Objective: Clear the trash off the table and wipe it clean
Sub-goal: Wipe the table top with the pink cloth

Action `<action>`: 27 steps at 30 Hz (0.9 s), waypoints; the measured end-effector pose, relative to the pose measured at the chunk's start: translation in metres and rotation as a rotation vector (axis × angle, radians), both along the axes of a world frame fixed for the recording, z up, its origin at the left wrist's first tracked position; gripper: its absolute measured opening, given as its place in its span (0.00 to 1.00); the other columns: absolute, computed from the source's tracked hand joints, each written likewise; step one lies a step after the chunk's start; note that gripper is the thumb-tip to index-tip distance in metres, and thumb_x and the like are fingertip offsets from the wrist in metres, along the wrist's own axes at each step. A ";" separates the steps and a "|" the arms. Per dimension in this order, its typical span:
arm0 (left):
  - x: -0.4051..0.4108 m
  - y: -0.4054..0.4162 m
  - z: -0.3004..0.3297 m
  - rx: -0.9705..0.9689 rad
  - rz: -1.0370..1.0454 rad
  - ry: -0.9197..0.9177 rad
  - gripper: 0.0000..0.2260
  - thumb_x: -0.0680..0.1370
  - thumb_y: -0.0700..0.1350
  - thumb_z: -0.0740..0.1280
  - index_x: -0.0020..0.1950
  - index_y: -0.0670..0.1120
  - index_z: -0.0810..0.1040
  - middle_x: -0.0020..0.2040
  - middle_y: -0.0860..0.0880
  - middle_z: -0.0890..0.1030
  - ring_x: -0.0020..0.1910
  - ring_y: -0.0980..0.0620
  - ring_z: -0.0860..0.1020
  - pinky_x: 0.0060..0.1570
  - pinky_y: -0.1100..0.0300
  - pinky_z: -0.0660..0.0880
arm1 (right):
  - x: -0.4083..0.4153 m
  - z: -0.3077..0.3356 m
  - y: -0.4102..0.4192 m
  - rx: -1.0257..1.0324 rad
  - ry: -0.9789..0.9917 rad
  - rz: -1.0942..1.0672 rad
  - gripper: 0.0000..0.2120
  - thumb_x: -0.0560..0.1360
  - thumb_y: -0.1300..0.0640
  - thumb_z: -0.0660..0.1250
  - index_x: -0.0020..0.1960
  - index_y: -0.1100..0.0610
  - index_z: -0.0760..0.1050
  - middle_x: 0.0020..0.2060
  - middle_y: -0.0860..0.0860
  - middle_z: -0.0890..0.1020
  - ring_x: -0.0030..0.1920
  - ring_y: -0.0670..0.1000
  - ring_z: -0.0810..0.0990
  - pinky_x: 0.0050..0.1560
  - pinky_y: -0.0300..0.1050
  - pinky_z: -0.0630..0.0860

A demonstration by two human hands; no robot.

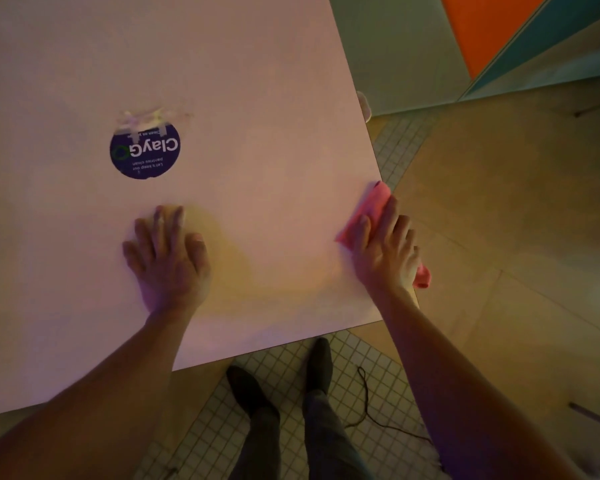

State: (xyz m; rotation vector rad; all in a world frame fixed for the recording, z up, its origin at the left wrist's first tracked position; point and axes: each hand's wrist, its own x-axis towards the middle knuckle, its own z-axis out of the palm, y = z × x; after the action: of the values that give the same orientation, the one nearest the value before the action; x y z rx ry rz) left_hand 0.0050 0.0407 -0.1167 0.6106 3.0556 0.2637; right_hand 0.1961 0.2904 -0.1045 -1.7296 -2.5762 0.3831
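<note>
On the left I see my left hand (168,251) lying flat on the desk (257,98), fingers straight and spread, holding nothing. I think it is there to steady me while I wipe.

A bit further up sits a round dark sticker (145,152), with a torn, peeled patch at its top edge. It looks stuck down hard, so I guess a cloth will not lift it.

I see no loose trash on the part of the desk that shows.

On the right, at the desk's edge, my right hand (385,247) presses down on the pink cloth (366,213). The fingers look almost straight on top of it, so it is pressing, not pinching. The cloth looks soft, thin and light. It may bunch up or slip off the edge, so I would keep my palm flat on its middle.
</note>
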 end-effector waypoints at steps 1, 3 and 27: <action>0.000 0.000 0.000 -0.003 -0.002 -0.005 0.24 0.82 0.52 0.54 0.79 0.54 0.59 0.80 0.47 0.60 0.79 0.38 0.56 0.75 0.36 0.51 | 0.012 -0.001 -0.014 0.030 -0.021 0.005 0.31 0.82 0.40 0.50 0.78 0.57 0.55 0.63 0.61 0.73 0.54 0.64 0.76 0.50 0.58 0.73; -0.001 0.001 0.000 0.003 0.003 -0.022 0.24 0.83 0.52 0.54 0.79 0.54 0.59 0.80 0.47 0.59 0.79 0.38 0.55 0.75 0.35 0.51 | 0.041 -0.003 -0.046 0.072 -0.070 0.036 0.31 0.82 0.41 0.49 0.80 0.57 0.52 0.72 0.62 0.67 0.62 0.65 0.73 0.58 0.61 0.70; -0.002 0.000 -0.001 -0.013 0.003 -0.037 0.24 0.84 0.52 0.53 0.80 0.54 0.57 0.81 0.48 0.57 0.80 0.40 0.53 0.76 0.35 0.50 | 0.010 -0.006 -0.121 0.077 0.011 0.366 0.30 0.82 0.42 0.52 0.80 0.56 0.55 0.79 0.58 0.56 0.79 0.62 0.50 0.74 0.69 0.48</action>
State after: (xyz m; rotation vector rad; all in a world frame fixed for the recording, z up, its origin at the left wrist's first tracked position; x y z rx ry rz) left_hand 0.0028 0.0410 -0.1182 0.5943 3.0201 0.2528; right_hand 0.2060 0.1698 -0.1101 -1.2256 -2.8545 0.2902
